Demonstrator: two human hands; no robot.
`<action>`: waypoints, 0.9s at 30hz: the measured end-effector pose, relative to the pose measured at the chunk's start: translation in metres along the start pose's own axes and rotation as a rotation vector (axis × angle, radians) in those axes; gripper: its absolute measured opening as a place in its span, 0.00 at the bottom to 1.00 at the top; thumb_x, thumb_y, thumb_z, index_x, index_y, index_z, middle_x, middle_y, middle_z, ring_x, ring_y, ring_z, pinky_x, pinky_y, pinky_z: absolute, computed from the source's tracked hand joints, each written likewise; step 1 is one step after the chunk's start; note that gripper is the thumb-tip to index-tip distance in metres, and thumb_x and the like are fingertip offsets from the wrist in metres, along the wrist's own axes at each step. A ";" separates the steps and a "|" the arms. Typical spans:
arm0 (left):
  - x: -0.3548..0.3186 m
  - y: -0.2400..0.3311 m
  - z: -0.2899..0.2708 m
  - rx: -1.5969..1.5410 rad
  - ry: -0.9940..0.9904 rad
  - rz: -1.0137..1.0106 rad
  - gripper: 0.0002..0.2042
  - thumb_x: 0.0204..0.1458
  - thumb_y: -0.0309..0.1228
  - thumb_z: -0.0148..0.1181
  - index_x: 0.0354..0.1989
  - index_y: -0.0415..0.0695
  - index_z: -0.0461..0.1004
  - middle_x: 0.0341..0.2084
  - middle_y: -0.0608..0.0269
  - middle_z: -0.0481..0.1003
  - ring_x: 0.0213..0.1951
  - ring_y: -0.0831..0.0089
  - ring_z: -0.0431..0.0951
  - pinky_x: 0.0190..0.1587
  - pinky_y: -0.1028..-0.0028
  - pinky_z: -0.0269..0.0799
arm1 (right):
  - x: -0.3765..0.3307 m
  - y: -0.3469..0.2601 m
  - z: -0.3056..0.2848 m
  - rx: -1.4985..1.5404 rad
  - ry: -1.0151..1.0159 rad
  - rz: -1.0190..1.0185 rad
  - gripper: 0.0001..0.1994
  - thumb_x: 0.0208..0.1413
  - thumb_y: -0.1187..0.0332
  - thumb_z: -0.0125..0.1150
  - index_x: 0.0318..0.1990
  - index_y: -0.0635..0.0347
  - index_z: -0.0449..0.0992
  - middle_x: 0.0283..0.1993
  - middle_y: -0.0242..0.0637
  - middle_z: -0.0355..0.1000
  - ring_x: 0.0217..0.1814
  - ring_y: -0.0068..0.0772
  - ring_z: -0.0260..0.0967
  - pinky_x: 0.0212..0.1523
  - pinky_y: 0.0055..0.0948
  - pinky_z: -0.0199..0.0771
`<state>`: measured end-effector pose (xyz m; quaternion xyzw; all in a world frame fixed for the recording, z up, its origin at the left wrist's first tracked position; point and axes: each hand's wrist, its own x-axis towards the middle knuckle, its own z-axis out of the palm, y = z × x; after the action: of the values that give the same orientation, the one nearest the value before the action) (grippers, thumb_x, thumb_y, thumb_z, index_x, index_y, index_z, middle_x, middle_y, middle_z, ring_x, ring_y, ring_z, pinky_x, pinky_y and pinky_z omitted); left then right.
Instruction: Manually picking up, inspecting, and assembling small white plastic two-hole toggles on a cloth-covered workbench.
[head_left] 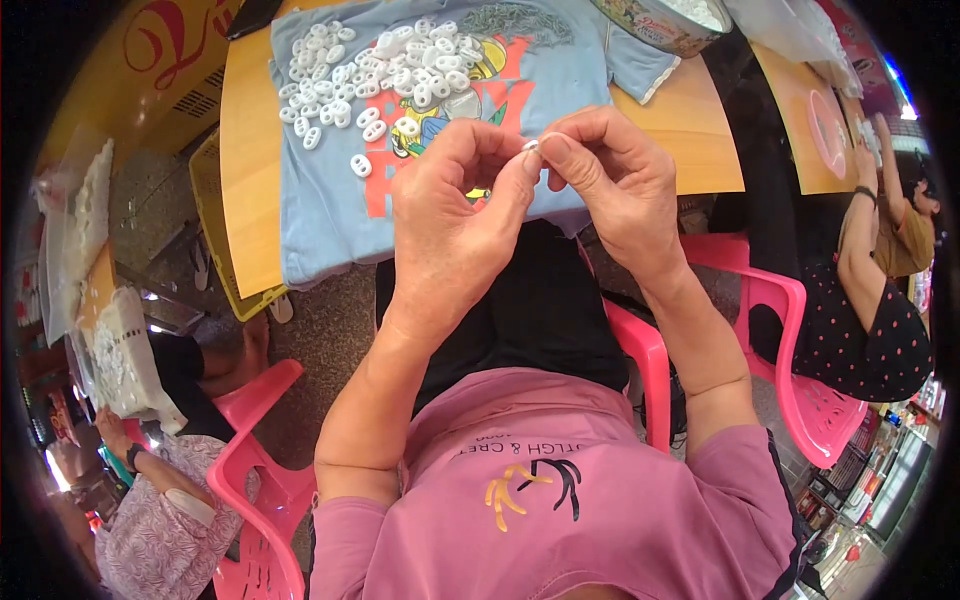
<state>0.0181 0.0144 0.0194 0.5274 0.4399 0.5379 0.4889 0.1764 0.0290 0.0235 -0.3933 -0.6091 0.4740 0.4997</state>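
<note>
In the head view, the left hand and the right hand meet fingertip to fingertip over the near part of a light-blue printed shirt spread on a wooden table. Between them sits a small white piece, mostly covered, pinched by thumb and index finger of the left hand, with the right hand's thumb and index finger closed right against it; whether those 2 also grip something of their own, I cannot tell. The piece's long axis is too hidden to read. The 2 hands look about equally near to it, coming in from opposite sides. A heap of loose white 2-hole ovals lies beyond the hands and to the left, so the left hand is nearer to it; a few strays lie just beside that hand, the ovals pointing various ways. Past the heap, roughly straight ahead of the hands, is a pile of small dark-green bits. A round tin holding white pieces stands far right, nearer the right hand.
</note>
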 end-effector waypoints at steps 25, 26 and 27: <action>0.004 0.005 0.000 -0.309 -0.054 -0.149 0.07 0.56 0.27 0.61 0.36 0.35 0.73 0.28 0.62 0.78 0.31 0.80 0.78 0.35 0.80 0.73 | 0.000 0.000 -0.004 0.262 0.004 0.192 0.09 0.63 0.66 0.58 0.41 0.64 0.75 0.36 0.31 0.75 0.33 0.18 0.70 0.36 0.19 0.72; 0.004 0.005 0.000 -0.309 -0.053 -0.150 0.07 0.56 0.27 0.61 0.36 0.35 0.73 0.28 0.62 0.78 0.31 0.80 0.78 0.35 0.80 0.73 | 0.001 0.000 -0.005 0.271 0.002 0.192 0.09 0.63 0.66 0.58 0.41 0.64 0.75 0.36 0.31 0.75 0.32 0.18 0.69 0.36 0.19 0.72; 0.003 0.006 0.000 -0.303 -0.050 -0.157 0.08 0.56 0.27 0.61 0.37 0.34 0.73 0.28 0.61 0.78 0.31 0.78 0.77 0.35 0.79 0.73 | 0.001 0.001 -0.005 0.279 0.000 0.192 0.09 0.63 0.66 0.58 0.41 0.64 0.75 0.36 0.31 0.75 0.32 0.18 0.69 0.36 0.18 0.72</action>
<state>0.0181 0.0169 0.0263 0.4247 0.3814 0.5449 0.6142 0.1809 0.0305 0.0233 -0.3762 -0.4971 0.5996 0.5019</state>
